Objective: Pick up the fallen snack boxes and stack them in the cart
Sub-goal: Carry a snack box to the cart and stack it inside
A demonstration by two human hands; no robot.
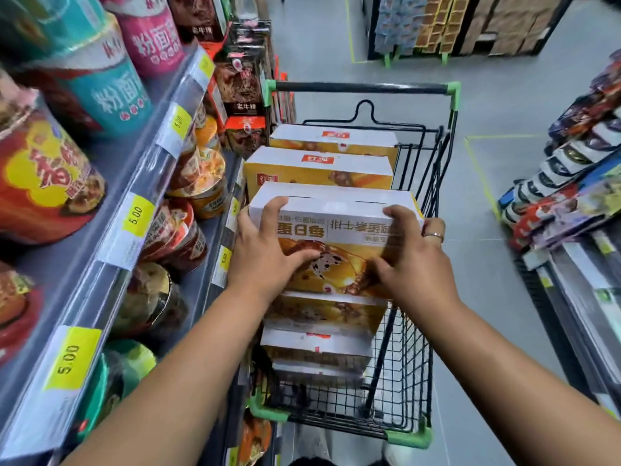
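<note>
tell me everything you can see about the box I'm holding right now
The box is a cardboard carton with a white top and a golden-yellow front showing a food photo and large printed characters that read upside down from here. It sits level as the top of the nearest stack in the cart, with similar boxes under and behind it. The left hand grips its left edge and the right hand its right, thumbs on the front.

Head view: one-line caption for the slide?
Both hands, left and right, hold a snack box atop the stack in the cart, beside noodle shelves.
</note>
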